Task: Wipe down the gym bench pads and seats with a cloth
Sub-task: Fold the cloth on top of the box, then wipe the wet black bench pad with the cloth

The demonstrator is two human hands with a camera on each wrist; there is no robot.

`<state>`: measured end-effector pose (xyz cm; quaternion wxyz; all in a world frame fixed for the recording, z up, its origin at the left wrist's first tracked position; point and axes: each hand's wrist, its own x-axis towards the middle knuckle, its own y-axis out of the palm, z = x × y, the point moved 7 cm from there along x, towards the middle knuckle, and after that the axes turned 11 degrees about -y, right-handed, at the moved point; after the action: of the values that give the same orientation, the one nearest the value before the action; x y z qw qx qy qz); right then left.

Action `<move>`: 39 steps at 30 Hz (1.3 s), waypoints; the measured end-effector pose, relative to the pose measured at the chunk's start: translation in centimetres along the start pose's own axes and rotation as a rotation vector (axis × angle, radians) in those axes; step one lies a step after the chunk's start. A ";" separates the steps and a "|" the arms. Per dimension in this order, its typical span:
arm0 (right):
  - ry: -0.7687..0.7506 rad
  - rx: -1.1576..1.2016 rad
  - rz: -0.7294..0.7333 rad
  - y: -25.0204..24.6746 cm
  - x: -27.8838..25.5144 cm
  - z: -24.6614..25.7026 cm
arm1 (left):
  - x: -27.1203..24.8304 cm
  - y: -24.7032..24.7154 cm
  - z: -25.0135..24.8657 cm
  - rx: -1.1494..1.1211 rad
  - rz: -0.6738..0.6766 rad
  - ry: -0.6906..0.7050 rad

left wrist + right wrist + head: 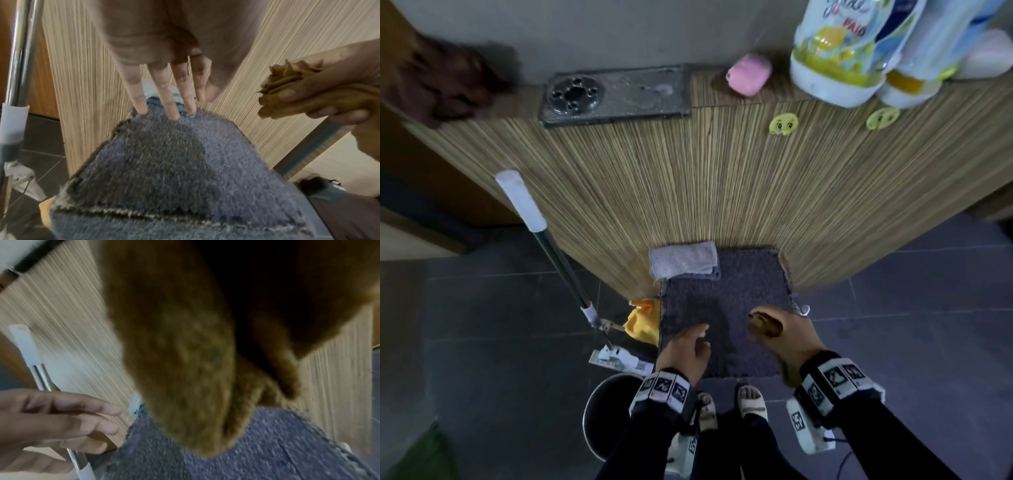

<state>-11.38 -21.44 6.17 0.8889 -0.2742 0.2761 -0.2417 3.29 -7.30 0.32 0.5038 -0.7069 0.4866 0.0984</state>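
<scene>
Right hand (787,337) grips bunched brown cloth (763,325) over the grey-blue mat's (753,281) right edge. Left hand (686,349) empty, fingers (168,104) straight and spread, above mat's left edge.

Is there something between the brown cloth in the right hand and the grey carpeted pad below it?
Nothing visible. The brown cloth in the right hand hangs over bare grey pad; the folded grey towel lies at its far edge.
</scene>
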 end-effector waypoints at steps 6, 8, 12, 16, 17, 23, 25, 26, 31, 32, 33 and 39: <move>-0.137 0.033 -0.017 -1.8 -2.6 3.5 | -4.4 -3.0 -2.1 -0.067 -0.091 0.102; -0.188 0.063 -0.043 -2.1 -3.4 4.6 | -5.6 -4.0 -2.4 -0.105 -0.133 0.126; -0.284 0.124 -0.081 -2.3 -4.6 6.4 | -7.5 -5.7 -2.0 -0.156 -0.198 0.145; -0.337 0.127 -0.039 -2.0 -4.3 7.3 | -8.9 -6.7 -1.3 -0.146 -0.261 0.129; -0.353 0.140 -0.028 -2.0 -4.0 7.5 | -9.2 -6.9 -1.2 -0.143 -0.277 0.119; -0.476 0.127 0.110 -1.7 -1.8 8.8 | -10.6 -6.9 -0.9 -0.178 -0.343 0.012; -0.533 0.079 0.194 -1.4 -1.5 9.3 | -11.4 -6.7 -0.6 -0.211 -0.384 -0.063; -0.555 0.059 0.242 -1.2 -1.4 9.4 | -11.8 -6.5 -0.4 -0.223 -0.406 -0.103; -0.660 -0.005 0.400 -0.4 -1.2 9.8 | -14.7 -4.0 1.0 -0.287 -0.486 -0.288; -0.685 -0.016 0.424 -0.2 -1.4 10.0 | -15.5 -3.4 1.3 -0.295 -0.507 -0.326; -0.711 -0.022 0.451 0.1 -1.7 10.2 | -16.3 -2.7 1.7 -0.310 -0.528 -0.364; -0.883 -0.102 0.628 3.0 -4.8 12.4 | -22.1 2.0 4.4 -0.508 -0.687 -0.571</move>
<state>-6.28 -12.04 14.66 0.9354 -0.2967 -0.0434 0.1873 -7.95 9.19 10.91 0.4324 -0.8710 0.0300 0.2314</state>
